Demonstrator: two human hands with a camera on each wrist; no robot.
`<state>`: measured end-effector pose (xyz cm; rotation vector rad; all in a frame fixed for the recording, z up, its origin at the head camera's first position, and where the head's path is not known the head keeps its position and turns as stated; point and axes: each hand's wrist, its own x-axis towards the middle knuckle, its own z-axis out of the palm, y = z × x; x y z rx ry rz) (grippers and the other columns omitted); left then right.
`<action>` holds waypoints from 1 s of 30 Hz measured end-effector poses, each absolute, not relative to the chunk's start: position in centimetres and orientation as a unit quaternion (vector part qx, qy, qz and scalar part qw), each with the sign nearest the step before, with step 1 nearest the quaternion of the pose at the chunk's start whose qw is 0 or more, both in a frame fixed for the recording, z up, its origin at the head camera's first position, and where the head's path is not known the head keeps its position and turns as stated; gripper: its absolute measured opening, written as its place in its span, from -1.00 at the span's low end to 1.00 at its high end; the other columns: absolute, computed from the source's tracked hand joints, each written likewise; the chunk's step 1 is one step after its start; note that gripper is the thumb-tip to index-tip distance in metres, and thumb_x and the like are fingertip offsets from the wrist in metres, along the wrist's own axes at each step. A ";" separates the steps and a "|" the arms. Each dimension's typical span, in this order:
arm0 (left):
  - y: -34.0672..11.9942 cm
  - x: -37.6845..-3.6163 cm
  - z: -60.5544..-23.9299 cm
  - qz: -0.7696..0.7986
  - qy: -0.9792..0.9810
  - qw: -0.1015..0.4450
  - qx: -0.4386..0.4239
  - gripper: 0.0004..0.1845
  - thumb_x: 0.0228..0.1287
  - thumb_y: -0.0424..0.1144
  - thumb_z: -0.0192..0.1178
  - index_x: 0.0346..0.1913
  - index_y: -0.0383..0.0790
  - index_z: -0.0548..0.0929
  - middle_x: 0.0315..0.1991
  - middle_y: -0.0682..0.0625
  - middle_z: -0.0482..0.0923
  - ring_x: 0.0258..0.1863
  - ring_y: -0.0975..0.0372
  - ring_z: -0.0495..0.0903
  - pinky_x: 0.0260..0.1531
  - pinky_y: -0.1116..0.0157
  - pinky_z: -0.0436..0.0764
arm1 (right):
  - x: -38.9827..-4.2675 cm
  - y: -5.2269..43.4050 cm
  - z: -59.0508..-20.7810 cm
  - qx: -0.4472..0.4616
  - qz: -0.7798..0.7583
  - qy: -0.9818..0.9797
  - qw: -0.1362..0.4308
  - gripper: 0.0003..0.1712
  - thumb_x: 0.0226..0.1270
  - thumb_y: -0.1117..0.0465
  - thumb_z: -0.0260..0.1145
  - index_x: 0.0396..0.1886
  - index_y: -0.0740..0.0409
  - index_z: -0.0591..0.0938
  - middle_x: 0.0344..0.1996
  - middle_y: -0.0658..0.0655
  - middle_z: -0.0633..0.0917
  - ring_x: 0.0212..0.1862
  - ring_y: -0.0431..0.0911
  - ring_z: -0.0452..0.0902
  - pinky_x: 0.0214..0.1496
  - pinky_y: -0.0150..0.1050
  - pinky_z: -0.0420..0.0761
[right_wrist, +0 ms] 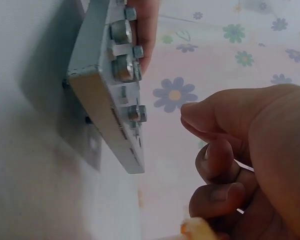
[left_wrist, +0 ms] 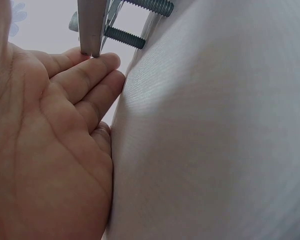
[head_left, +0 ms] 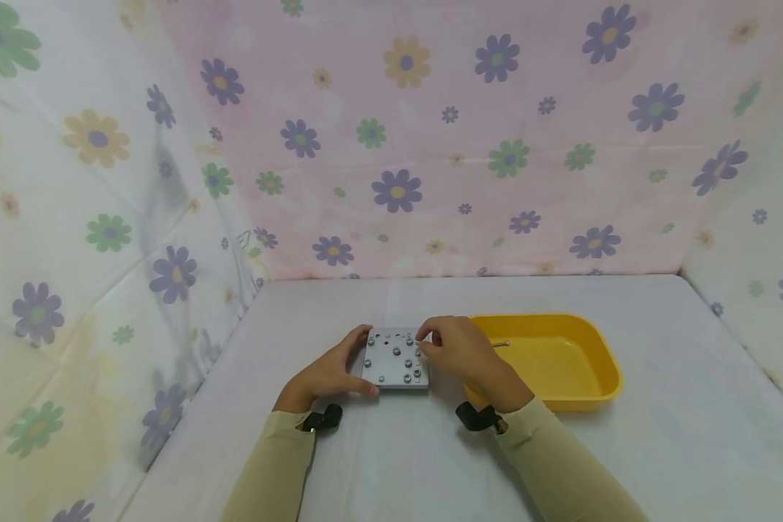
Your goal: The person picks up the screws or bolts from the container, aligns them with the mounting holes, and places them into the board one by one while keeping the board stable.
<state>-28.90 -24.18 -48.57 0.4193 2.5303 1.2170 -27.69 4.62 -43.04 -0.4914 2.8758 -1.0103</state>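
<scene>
A metal plate with several bolts in it sits on the table, held by my left hand. The thumb lies at the plate's front corner and the fingers reach its back left corner. Threaded bolt shanks stick out below the plate in the left wrist view. Over the right edge of the plate is my right hand, thumb and index finger close together. In the right wrist view its bent fingers stand apart from the bolt heads, with nothing visible between them.
Behind the right forearm stands a yellow tray, with a bolt in it near its left side. A white cloth covers the table. Flowered cloth walls rise at the back and both sides.
</scene>
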 end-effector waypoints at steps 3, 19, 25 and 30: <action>-24.1 -28.9 -48.6 0.428 0.879 0.152 0.147 0.40 -0.28 0.07 0.73 0.65 0.13 0.05 0.64 0.10 0.10 0.67 0.15 -0.05 0.63 -0.09 -0.11 | -27.8 4.9 -43.0 -0.158 -0.339 0.927 0.027 -0.90 0.41 0.03 0.41 -0.13 -0.20 0.77 -0.49 -0.04 0.59 -0.42 -0.10 0.49 -0.41 -0.26 0.49; -24.3 -28.7 -48.5 0.434 0.876 0.149 0.149 0.40 -0.29 0.06 0.74 0.65 0.12 0.05 0.64 0.11 0.10 0.67 0.16 -0.07 0.62 -0.10 -0.13 | -28.5 6.7 -41.1 -0.167 -0.358 0.917 0.055 -0.76 0.45 0.05 0.37 0.03 -0.04 0.74 -0.41 0.05 0.60 -0.46 -0.03 0.49 -0.44 -0.24 0.55; -24.2 -28.7 -48.4 0.437 0.874 0.148 0.152 0.40 -0.29 0.06 0.74 0.64 0.11 0.06 0.64 0.10 0.10 0.67 0.14 -0.06 0.62 -0.11 -0.12 | -28.9 7.5 -40.7 -0.157 -0.361 0.917 0.067 -0.80 0.47 0.04 0.35 0.00 -0.09 0.72 -0.38 0.08 0.60 -0.52 -0.01 0.53 -0.48 -0.21 0.62; -24.2 -28.7 -48.3 0.434 0.876 0.149 0.149 0.39 -0.30 0.09 0.74 0.64 0.14 0.07 0.64 0.12 0.10 0.67 0.17 -0.05 0.62 -0.09 -0.10 | -29.5 8.3 -40.7 -0.157 -0.344 0.924 0.059 -0.82 0.47 0.04 0.35 -0.02 -0.10 0.72 -0.39 0.07 0.60 -0.48 -0.03 0.51 -0.43 -0.23 0.58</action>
